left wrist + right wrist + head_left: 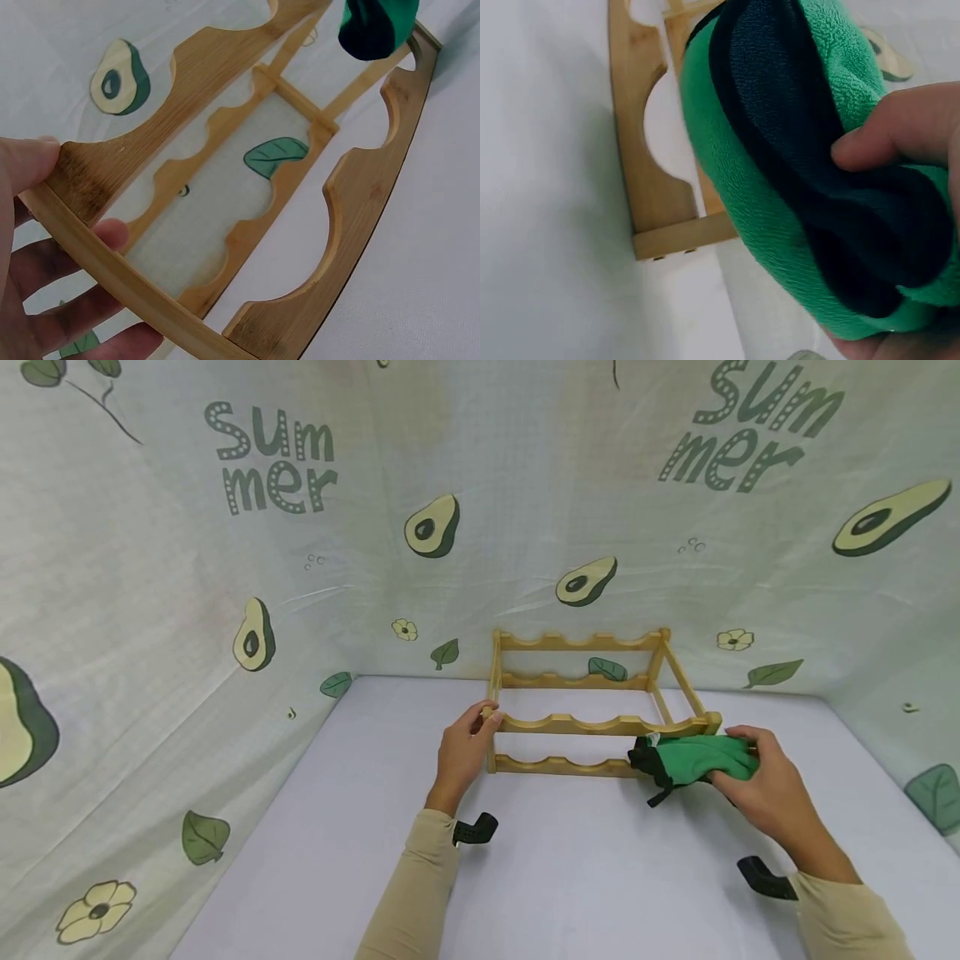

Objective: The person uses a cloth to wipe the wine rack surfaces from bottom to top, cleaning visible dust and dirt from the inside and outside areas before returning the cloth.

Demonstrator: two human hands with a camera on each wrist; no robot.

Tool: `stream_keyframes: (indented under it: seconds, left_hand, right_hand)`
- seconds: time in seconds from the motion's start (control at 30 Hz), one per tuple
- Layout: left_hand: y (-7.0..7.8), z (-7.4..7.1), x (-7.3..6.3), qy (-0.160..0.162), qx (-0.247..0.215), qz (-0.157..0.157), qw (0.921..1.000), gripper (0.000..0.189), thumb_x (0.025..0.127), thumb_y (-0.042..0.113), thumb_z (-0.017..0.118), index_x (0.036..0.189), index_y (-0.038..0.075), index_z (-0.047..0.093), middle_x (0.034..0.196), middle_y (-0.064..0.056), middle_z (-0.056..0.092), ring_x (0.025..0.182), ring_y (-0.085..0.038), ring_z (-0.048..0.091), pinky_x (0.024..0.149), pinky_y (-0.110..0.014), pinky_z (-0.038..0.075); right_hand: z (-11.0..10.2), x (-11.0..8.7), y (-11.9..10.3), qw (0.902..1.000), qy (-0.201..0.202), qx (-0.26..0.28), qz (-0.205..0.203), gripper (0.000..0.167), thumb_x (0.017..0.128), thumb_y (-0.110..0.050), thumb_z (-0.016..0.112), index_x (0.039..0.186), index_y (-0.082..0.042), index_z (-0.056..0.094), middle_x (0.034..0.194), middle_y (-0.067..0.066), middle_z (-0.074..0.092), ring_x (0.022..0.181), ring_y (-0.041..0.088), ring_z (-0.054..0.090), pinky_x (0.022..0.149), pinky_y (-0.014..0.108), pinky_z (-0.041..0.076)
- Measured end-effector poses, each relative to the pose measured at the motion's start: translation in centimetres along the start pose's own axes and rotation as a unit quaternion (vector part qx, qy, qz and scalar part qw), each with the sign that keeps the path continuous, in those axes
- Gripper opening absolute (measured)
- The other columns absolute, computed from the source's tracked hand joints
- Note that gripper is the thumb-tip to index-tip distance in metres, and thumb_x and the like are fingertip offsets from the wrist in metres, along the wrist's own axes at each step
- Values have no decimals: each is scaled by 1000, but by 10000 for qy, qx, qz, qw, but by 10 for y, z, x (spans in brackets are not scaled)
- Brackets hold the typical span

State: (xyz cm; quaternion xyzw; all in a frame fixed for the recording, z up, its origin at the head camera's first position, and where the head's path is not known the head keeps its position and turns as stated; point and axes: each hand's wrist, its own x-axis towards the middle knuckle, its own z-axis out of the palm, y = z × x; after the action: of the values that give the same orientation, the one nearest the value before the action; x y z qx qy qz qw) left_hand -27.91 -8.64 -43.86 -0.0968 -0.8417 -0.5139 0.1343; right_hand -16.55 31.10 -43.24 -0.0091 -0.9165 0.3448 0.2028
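Observation:
A light wooden wine rack (570, 725) with scalloped rails stands at the back of the table. My left hand (461, 752) grips its front left end; in the left wrist view the thumb lies on one side of the end bar (142, 292) and the fingers wrap behind. My right hand (772, 789) holds a bundled green cloth (697, 758) with dark trim beside the rack's front right corner. Seen from the right wrist, the thumb (892, 131) presses into the dark part of the folded cloth (735, 172), which overlaps part of the rack.
The table (570, 868) has a white cover. Behind it and along the sides hangs a pale curtain (495, 443) printed with avocados, leaves and lettering. A black wrist-worn piece (476, 829) sticks out at each sleeve.

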Motion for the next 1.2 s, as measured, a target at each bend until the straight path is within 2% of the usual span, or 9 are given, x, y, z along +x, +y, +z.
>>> stream_keyframes:
  seconds: [0.07, 0.17, 0.3, 0.47, 0.6, 0.7, 0.93, 1.07, 1.2]
  left_hand:
    - [0, 0, 0, -4, -14, 15, 10000, 36, 97, 57, 58, 123, 36, 68, 100, 9, 73, 97, -14, 66, 81, -44, 50]
    - [0, 0, 0, -14, -38, 30, 10000, 35, 97, 57, 58, 123, 35, 68, 100, 9, 73, 97, -14, 66, 81, -44, 50]
    - [0, 0, 0, -23, -46, 44, 10000, 35, 97, 57, 58, 123, 35, 68, 101, 8, 72, 98, -15, 65, 80, -44, 50]
    - [-1, 0, 0, -20, -55, 39, 10000, 37, 97, 58, 57, 124, 35, 68, 101, 9, 72, 97, -14, 65, 80, -43, 50]
    - [-1, 0, 0, -10, -81, 43, 10000, 37, 97, 57, 58, 124, 34, 68, 100, 9, 73, 96, -14, 65, 81, -43, 50]
    - [0, 0, 0, -8, -99, 48, 9999, 36, 97, 56, 58, 124, 34, 68, 99, 9, 73, 96, -14, 65, 80, -43, 50]
    - [-1, 1, 1, 2, -72, 76, 9999, 36, 97, 57, 58, 124, 36, 68, 98, 10, 72, 95, -12, 65, 78, -42, 49]
    - [-3, 1, 1, 7, -71, 94, 9999, 36, 97, 58, 57, 123, 36, 67, 98, 10, 72, 95, -12, 65, 79, -42, 50]
    - [-4, 1, 1, -1, -61, 96, 9999, 37, 97, 58, 57, 124, 35, 67, 98, 10, 72, 95, -12, 65, 78, -42, 50]
  right_hand:
    - [-2, 0, -4, 9995, 249, 185, 10, 70, 85, -11, 76, 142, 5, 38, 132, 29, 46, 110, 43, 46, 81, 23, 34]
    - [-3, -1, -9, 9965, 631, 523, 186, 73, 85, -11, 78, 143, 4, 36, 134, 22, 45, 109, 28, 50, 76, 8, 34]
    - [4, -4, -15, 9855, 1158, 1021, 706, 67, 84, -10, 79, 140, -3, 42, 129, 7, 46, 98, 5, 48, 71, 6, 41]
    - [18, -8, -25, 9669, 1823, 1412, 1094, 54, 83, -11, 81, 133, -13, 61, 128, -1, 54, 107, 4, 49, 82, 13, 38]
    - [25, -8, -30, 9702, 2084, 1081, 600, 49, 80, -6, 82, 127, -11, 68, 127, 3, 61, 114, 3, 49, 90, 16, 35]
    - [29, -7, -36, 9742, 2119, 722, 272, 55, 78, -3, 81, 130, -10, 66, 128, 9, 60, 116, 10, 50, 92, 17, 32]
    - [43, -5, -47, 9737, 2192, 550, -274, 65, 73, 1, 83, 132, 2, 54, 127, 25, 48, 110, 34, 48, 92, 39, 33]
    - [54, -4, -51, 9630, 2492, 624, -821, 63, 70, 5, 85, 128, 5, 58, 123, 27, 56, 114, 39, 53, 98, 27, 35]
    - [67, -4, -56, 9521, 2749, 895, -998, 63, 69, 8, 85, 127, 0, 64, 122, 22, 62, 113, 35, 57, 97, 15, 33]
